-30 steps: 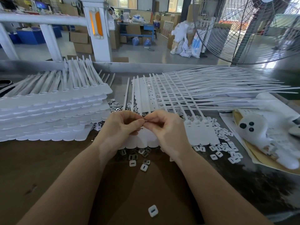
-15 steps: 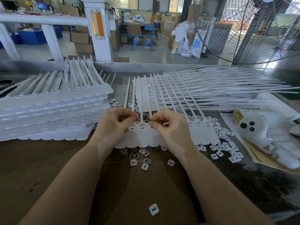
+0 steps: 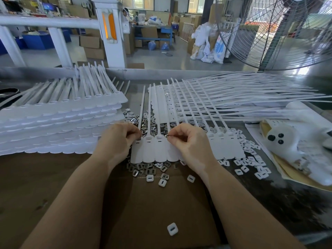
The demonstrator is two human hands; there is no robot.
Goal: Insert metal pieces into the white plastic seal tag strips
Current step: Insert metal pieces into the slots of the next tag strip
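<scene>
Warehouse floor behind, brown cardboard-topped bench (image 3: 53,186) in front, and we're hunched over the seal tag strip (image 3: 156,150).

We see a tall stack of finished strips (image 3: 59,121) at left and fanned loose strips (image 3: 242,97) at right. Our strip lies flat at centre over scattered metal pieces (image 3: 143,169) and white caps (image 3: 251,159). Left hand (image 3: 115,141) curls its fingers on the strip's left edge; right hand (image 3: 190,142) pinches one small metal piece (image 3: 166,135) just above a tag head.

Tag stack (image 3: 59,123) left of metal pieces (image 3: 143,123)
</scene>
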